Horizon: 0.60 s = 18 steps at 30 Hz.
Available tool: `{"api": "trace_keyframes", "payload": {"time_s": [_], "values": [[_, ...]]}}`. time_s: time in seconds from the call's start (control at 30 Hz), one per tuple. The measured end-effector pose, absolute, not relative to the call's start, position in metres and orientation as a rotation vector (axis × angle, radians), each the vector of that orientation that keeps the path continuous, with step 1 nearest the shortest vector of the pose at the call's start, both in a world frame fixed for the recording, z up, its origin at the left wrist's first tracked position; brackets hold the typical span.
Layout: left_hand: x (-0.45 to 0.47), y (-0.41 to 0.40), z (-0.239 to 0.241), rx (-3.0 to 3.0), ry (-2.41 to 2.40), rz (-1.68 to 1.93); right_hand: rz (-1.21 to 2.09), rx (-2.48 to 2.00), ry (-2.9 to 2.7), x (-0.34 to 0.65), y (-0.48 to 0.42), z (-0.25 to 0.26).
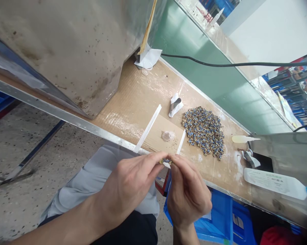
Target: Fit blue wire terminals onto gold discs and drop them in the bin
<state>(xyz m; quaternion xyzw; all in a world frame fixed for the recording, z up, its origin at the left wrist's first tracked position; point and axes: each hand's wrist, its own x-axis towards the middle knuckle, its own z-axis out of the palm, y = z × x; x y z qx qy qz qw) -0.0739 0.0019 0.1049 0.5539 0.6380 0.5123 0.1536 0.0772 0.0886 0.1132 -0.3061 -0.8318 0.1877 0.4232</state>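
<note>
My left hand [129, 189] and my right hand [187, 195] meet at the near edge of a cardboard-covered bench [133, 98]. Both pinch one tiny blue and brass part [166, 161] between thumb and fingertips. A heap of several similar small blue and brass parts [203, 131] lies on the cardboard just beyond my right hand. A small clear round dish [168, 136] sits right behind my fingertips, between two white strips [148, 128].
A large stained metal housing [66, 51] fills the left. A folded white tape piece [174, 105], a small white dropper [242, 139] and a white tube [276, 182] lie on the bench. A black cable [219, 64] crosses the green panel. Blue crates [219, 217] stand below.
</note>
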Motion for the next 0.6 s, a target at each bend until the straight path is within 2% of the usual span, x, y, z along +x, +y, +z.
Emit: {"api": "trace_keyframes", "payload": {"time_s": [0.27, 0.6], "values": [[-0.077, -0.003, 0.110, 1.849, 1.889, 1.436, 0.363, -0.737, -2.093, 0.075, 0.085, 0.116], [-0.077, -0.004, 0.117, 1.883, 1.926, 1.340, 0.236, -0.698, -2.144, 0.077, 0.084, 0.116]]}}
